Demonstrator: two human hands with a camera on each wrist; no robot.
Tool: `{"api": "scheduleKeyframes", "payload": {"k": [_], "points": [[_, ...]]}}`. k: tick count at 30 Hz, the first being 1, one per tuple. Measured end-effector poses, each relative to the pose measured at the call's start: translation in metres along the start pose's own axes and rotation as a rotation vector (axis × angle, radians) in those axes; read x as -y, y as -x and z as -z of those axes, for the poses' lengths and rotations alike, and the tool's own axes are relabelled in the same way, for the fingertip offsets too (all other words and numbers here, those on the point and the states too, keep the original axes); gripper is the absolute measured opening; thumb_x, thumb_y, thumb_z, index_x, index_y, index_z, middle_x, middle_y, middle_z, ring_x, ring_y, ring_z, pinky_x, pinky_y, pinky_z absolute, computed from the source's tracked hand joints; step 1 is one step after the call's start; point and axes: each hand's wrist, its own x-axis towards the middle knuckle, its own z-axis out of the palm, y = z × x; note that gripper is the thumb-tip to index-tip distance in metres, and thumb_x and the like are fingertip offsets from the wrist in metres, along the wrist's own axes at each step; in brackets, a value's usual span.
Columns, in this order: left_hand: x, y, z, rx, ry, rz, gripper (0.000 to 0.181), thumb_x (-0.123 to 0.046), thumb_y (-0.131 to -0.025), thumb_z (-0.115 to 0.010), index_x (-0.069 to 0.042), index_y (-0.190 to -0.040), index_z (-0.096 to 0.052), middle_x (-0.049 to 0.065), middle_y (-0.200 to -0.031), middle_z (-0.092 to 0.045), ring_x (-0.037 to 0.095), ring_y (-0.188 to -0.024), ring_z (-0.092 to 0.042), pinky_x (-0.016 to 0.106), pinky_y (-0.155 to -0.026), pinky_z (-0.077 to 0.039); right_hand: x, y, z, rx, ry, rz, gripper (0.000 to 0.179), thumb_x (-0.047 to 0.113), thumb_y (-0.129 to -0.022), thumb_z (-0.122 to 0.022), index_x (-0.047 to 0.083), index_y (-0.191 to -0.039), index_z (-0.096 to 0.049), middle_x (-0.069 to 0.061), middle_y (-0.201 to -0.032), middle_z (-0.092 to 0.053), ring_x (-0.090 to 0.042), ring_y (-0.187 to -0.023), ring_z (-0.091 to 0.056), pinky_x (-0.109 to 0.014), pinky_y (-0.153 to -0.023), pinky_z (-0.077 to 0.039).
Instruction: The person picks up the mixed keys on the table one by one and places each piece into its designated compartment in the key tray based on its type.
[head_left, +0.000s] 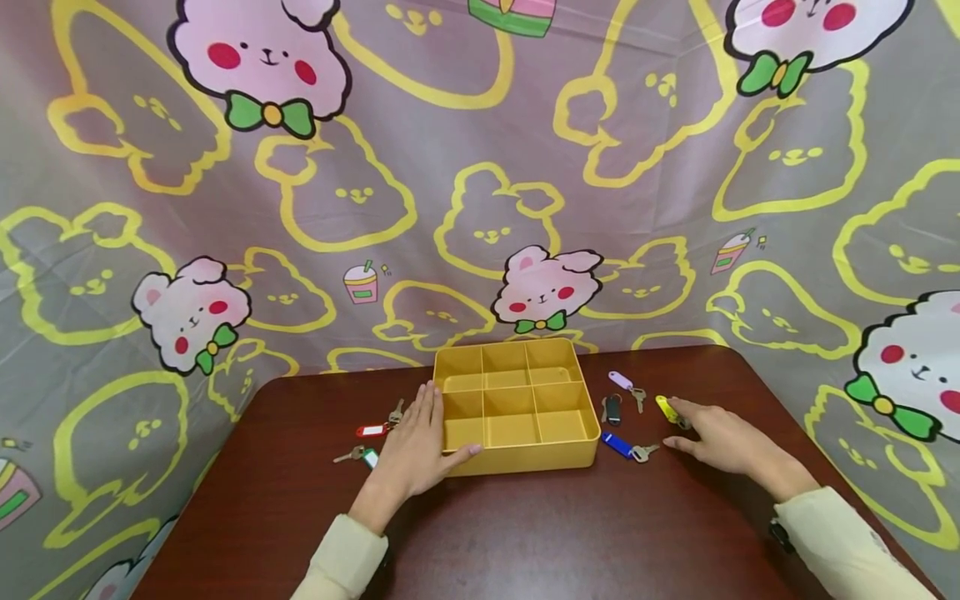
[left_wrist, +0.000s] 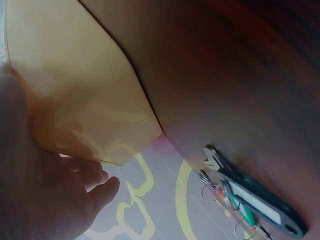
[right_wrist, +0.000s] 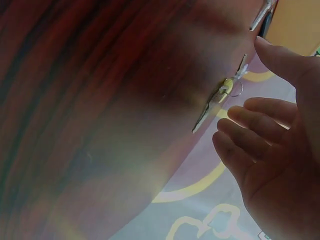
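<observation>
A yellow box (head_left: 517, 457) with several open compartments stands on the table. My left hand (head_left: 415, 442) rests along its left wall, fingers straight, thumb at the front wall. Beside that hand lie a key with a red tag (head_left: 371, 431) and one with a green tag (head_left: 371, 457); a key with a black tag (left_wrist: 260, 200) shows in the left wrist view, hidden in the head view. My right hand (head_left: 723, 437) hovers at a key with a yellow tag (head_left: 666, 408), its fingertips overlapping the key. Thumb and fingers are apart, with nothing between them in the right wrist view.
Right of the box lie keys with a lilac tag (head_left: 619, 380), a black tag (head_left: 613, 410) and a blue tag (head_left: 617, 445). The dark wooden table (head_left: 540, 533) meets a patterned cloth (head_left: 420, 208) behind and at both sides.
</observation>
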Motion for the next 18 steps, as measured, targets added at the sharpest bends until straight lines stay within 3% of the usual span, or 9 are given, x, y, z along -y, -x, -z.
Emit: {"api": "scheduleKeyframes", "payload": {"k": [10, 18], "points": [[-0.0013, -0.0008, -0.0015, -0.044, -0.077, -0.018, 0.118, -0.089, -0.092, -0.036, 0.006, -0.162, -0.030, 0.024, -0.173, -0.025, 0.038, -0.163, -0.024, 0.053, -0.128, -0.035, -0.0006, -0.0024, -0.0023, -0.001, 0.040, 0.009, 0.072, 0.036, -0.093, -0.079, -0.011, -0.143, -0.056, -0.030, -0.139, -0.065, -0.046, -0.124, -0.068, -0.060, -0.100, -0.057], [-0.0031, 0.0000, -0.0009, -0.054, -0.094, -0.016, 0.119, -0.090, -0.092, -0.034, 0.007, -0.162, -0.029, 0.026, -0.172, -0.026, 0.038, -0.163, -0.025, 0.051, -0.129, -0.035, 0.0034, -0.0037, -0.0031, -0.003, 0.048, 0.020, 0.070, 0.035, -0.095, -0.078, -0.009, -0.145, -0.056, -0.029, -0.143, -0.064, -0.046, -0.127, -0.066, -0.060, -0.102, -0.056]]}}
